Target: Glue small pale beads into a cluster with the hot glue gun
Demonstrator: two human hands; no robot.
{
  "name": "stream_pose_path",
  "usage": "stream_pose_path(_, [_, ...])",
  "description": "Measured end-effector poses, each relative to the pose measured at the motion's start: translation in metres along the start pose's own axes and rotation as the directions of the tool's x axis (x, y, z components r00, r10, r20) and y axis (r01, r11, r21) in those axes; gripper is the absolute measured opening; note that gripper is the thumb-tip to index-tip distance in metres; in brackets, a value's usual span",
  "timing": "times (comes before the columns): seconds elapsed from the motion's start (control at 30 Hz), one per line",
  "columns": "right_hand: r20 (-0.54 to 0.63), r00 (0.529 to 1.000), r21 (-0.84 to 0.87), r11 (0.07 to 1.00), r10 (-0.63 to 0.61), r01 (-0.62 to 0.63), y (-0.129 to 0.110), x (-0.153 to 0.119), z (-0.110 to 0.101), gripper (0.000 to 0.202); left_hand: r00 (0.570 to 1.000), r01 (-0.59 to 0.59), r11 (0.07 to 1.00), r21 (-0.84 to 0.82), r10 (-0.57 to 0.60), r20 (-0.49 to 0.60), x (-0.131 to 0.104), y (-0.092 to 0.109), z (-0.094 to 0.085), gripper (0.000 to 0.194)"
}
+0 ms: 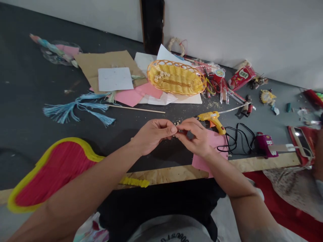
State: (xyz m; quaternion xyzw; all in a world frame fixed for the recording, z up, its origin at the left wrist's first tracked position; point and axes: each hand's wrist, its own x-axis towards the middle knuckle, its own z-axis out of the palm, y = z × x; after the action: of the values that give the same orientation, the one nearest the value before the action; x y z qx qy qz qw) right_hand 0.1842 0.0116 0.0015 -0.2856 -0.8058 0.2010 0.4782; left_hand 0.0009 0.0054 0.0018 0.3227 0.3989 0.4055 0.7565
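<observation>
My left hand point(156, 134) and my right hand point(193, 136) meet fingertip to fingertip over the dark table point(156, 161). Both are pinched closed; whatever lies between the fingertips is too small to make out. Small pale crumbs point(177, 123) are scattered just behind the fingertips. Beyond my hands is a yellow woven basket point(186, 80) with a small heap of pale pieces point(161, 76) in its left end. A yellow glue gun point(212, 120) lies just right of my right hand, and pink paper point(210, 148) lies partly under my right wrist.
Blue tassels point(75, 109) and a thin stick point(136, 108) lie at left, near a red and yellow padded shape point(58, 168). Cardboard point(85, 69) lies behind. A black cord point(236, 137), a purple box point(266, 143) and a phone point(301, 141) are at right, beside another person's arm point(318, 151).
</observation>
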Motion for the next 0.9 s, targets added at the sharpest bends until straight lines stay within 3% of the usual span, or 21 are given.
stream_pose_path(0.13, [0.013, 0.997, 0.020, 0.997, 0.075, -0.075, -0.0004, -0.0004, -0.0008, 0.004, 1.000, -0.025, 1.000, 0.006, 0.025, -0.007, 0.0001, 0.0003, 0.0003, 0.044])
stream_pose_path(0.27, [0.004, 0.989, 0.060, 0.987, 0.146, -0.146, 0.0018, 0.0005, -0.0035, 0.008, 0.999, -0.039, 0.999, -0.031, 0.039, -0.011, 0.0001, 0.0021, 0.0001, 0.043])
stream_pose_path(0.67, [0.017, 0.990, 0.135, 0.981, 0.139, -0.140, 0.0067, -0.0026, -0.0026, 0.021, 0.999, -0.047, 0.998, 0.030, 0.047, -0.006, -0.0007, 0.0039, 0.0005, 0.028])
stream_pose_path(0.9, [0.082, 0.970, 0.173, 0.955, 0.230, -0.241, 0.0081, -0.0015, -0.0026, 0.013, 0.993, -0.119, 0.975, 0.189, 0.118, 0.015, -0.0015, 0.0021, -0.0018, 0.028])
